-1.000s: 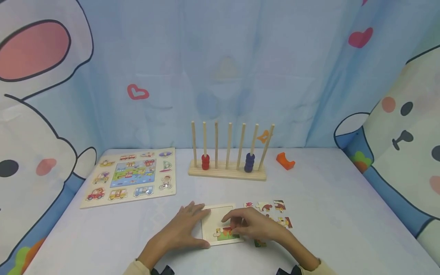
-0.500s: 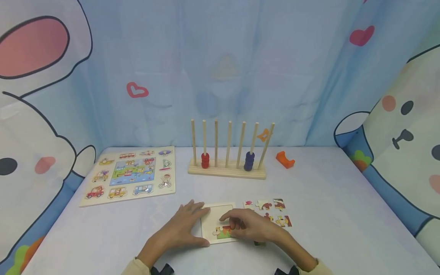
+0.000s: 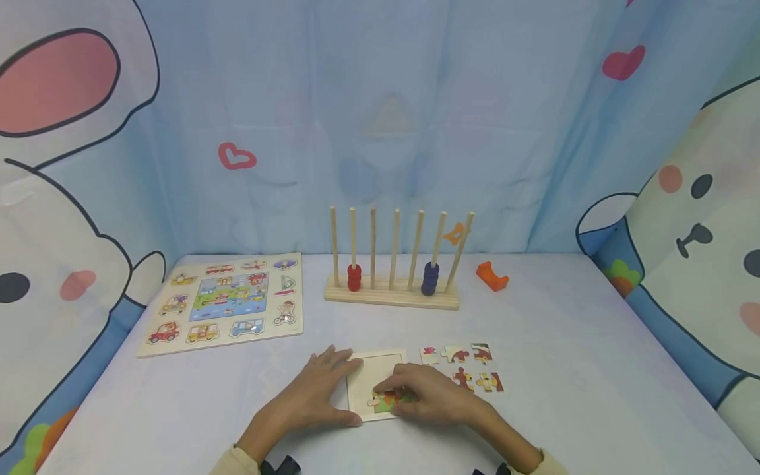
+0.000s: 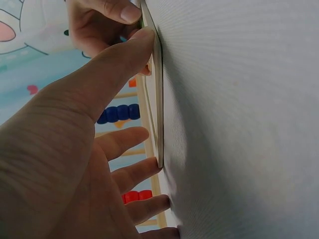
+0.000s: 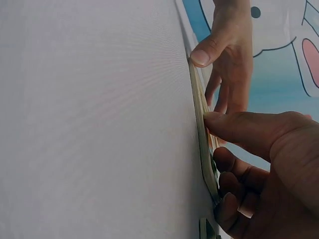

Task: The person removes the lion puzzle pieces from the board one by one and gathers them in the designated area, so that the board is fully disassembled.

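Observation:
A shallow wooden puzzle tray [image 3: 363, 376] lies flat before me, with a few joined picture pieces [image 3: 382, 401] along its lower right side. My left hand [image 3: 320, 389] steadies the tray's left side, fingers spread and thumb at the near corner. Over the lower right part bends my right hand [image 3: 430, 394]; its curled fingers and thumb close on a puzzle piece there, mostly covered by the hand. In the right wrist view the right thumb [image 5: 234, 127] meets the tray's edge, the other fingers curled above it.
Loose puzzle pieces [image 3: 456, 355] lie right of the tray, one more [image 5: 207, 228] beside its edge. Behind stand a wooden peg rack [image 3: 392, 298] with red and navy beads, and an orange curved block [image 3: 493, 277]. A vehicle puzzle board [image 3: 220, 340] lies back left.
My right hand has shifted slightly left over the joined pieces, its index finger lowered onto them. A loose green piece by the tray is now hidden beneath that hand. The left hand stays put.

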A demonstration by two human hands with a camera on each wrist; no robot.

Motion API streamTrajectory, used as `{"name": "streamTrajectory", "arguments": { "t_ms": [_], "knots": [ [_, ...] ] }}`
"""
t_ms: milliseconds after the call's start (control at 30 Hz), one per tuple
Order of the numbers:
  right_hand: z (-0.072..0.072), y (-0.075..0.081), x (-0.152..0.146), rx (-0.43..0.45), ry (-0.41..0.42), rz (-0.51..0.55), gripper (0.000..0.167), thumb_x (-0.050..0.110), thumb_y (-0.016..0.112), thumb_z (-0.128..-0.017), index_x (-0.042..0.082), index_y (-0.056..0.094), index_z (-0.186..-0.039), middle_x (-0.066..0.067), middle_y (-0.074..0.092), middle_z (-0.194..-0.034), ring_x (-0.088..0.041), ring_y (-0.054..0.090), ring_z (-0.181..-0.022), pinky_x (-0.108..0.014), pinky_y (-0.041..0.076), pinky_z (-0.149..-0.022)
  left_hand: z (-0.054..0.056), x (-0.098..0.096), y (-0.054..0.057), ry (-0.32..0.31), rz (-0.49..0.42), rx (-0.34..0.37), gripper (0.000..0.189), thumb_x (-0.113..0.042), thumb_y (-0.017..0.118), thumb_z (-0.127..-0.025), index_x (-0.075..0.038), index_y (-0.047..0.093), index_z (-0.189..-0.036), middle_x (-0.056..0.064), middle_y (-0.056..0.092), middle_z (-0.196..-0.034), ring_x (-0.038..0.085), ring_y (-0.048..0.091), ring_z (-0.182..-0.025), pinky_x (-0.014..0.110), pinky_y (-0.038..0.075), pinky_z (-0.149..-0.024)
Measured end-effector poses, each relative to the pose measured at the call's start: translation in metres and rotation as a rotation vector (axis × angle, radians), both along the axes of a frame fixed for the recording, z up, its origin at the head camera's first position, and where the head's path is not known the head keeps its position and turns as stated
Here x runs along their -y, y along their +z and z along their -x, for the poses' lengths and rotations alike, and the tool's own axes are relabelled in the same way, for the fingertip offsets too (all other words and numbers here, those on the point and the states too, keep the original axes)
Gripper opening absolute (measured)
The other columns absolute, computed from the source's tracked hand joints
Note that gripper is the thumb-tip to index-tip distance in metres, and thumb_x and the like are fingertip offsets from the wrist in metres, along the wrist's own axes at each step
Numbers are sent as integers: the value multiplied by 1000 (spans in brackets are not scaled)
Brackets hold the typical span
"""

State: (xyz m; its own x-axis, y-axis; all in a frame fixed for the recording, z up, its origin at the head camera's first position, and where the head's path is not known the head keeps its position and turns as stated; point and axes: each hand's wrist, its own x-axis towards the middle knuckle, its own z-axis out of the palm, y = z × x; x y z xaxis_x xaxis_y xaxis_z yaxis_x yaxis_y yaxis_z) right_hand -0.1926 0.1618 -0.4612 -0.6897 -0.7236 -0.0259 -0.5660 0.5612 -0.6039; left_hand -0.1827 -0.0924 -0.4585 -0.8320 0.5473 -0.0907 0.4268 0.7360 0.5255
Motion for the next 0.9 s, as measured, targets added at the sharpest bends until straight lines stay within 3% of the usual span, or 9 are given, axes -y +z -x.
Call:
{"name": "streamTrajectory", "arguments": {
  "t_ms": [533, 900],
  "knots": [
    [0, -1, 2, 103, -44, 78, 26, 18, 72, -86, 24, 70, -111, 16, 56, -85, -2, 49, -79, -20, 44, -71, -1, 0, 0, 7, -9, 8, 89, -58, 77, -70, -15, 46, -142, 11, 37, -151, 39, 21, -143, 61, 17, -114],
    [-1, -2, 4, 90, -55, 93, 27, 13, 73, -83, 23, 68, -108, 13, 55, -85, -3, 49, -79, -20, 42, -72, -1, 0, 0, 9, -18, 13, 90, -57, 77, -70, -15, 46, -142, 12, 36, -151, 40, 21, -143, 61, 16, -114]
  ]
}}
